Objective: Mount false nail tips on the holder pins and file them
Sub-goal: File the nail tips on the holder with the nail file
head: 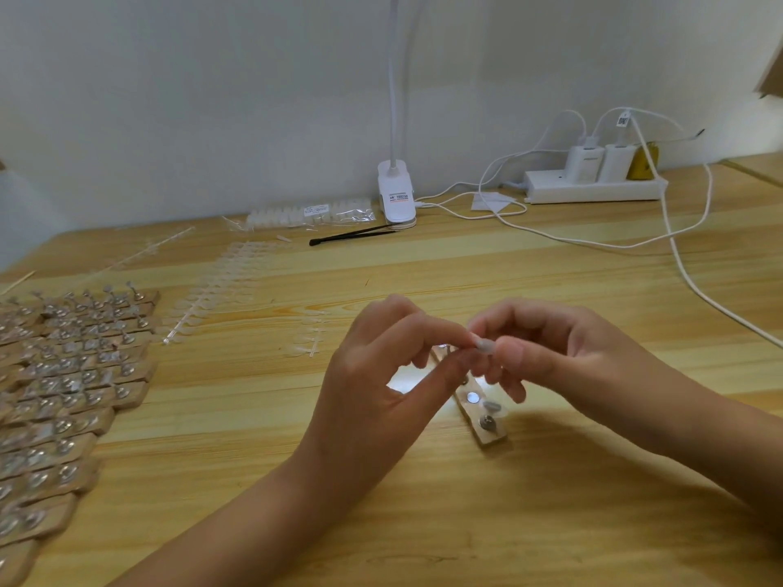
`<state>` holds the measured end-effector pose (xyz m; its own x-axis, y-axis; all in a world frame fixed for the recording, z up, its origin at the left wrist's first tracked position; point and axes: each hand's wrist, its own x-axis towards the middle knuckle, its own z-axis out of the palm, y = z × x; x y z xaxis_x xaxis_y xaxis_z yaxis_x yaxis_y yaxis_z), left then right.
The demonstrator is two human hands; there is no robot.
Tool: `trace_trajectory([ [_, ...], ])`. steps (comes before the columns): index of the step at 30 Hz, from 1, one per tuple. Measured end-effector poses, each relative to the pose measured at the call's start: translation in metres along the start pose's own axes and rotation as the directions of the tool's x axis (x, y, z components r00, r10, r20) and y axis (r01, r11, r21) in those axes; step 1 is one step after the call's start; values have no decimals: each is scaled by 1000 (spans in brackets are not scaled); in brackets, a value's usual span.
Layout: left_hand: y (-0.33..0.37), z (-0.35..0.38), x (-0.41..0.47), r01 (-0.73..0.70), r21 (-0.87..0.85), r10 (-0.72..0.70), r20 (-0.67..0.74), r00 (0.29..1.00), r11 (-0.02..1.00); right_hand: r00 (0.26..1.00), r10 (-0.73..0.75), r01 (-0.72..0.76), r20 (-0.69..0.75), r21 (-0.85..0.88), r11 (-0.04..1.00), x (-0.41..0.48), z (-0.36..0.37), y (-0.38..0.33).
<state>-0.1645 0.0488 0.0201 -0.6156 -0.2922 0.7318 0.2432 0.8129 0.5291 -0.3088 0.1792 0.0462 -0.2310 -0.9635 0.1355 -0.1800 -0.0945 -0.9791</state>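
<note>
Nail tip (484,346) | pinched between left hand (381,374) and right hand (546,353) | above holder (483,417)

No words can be read. Labels on the lamp clip (401,198), bag (317,211) and cable tag (622,120) are too blurry.

One view only, worn on the head, wide-angle: it looks forward and down across the desk (423,523) toward the wall (212,99) at the far edge. Left hand (373,374) and right hand (563,353) sit close, mid-frame, forearms cut by the bottom edge.
</note>
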Motion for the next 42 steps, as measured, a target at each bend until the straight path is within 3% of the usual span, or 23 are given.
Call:
trace_trajectory([
  [3,1,0,-2,-33,18,33,6,999,999,992,21,-17,121,-28,999,0,0,2],
  [7,3,0,-3,-61,3,61,15,998,998,984,33,-50,175,91,995,1,-2,5],
  [23,3,1,-2,-48,-38,49,24,999,998,985,30,-49,167,111,993,1,-1,6],
  [25,3,1,-1,-10,-104,11,15,1000,995,988,26,-35,150,60,998,2,-9,1],
  [27,2,1,0,117,-222,-117,13,993,968,999,-39,38,-2,-77,996,3,-24,-2],
  [30,-1,0,1,339,-393,-342,64,938,855,948,-182,38,-262,-474,879,8,-49,3],
  [32,-4,0,2,410,-454,-420,85,904,791,956,-142,-68,-257,-665,744,12,-59,11],
  [34,-6,0,3,440,-467,-449,100,888,767,980,14,-157,-198,-731,664,15,-63,20],
  [37,-7,0,3,465,-464,-459,134,878,754,988,118,-152,-103,-802,578,15,-63,32],
  [40,-7,1,3,479,-452,-466,148,872,753,991,78,-133,-108,-809,573,16,-62,36],
  [42,-8,0,3,482,-445,-469,147,871,755,991,-5,-99,-133,-757,645,16,-60,35],
])
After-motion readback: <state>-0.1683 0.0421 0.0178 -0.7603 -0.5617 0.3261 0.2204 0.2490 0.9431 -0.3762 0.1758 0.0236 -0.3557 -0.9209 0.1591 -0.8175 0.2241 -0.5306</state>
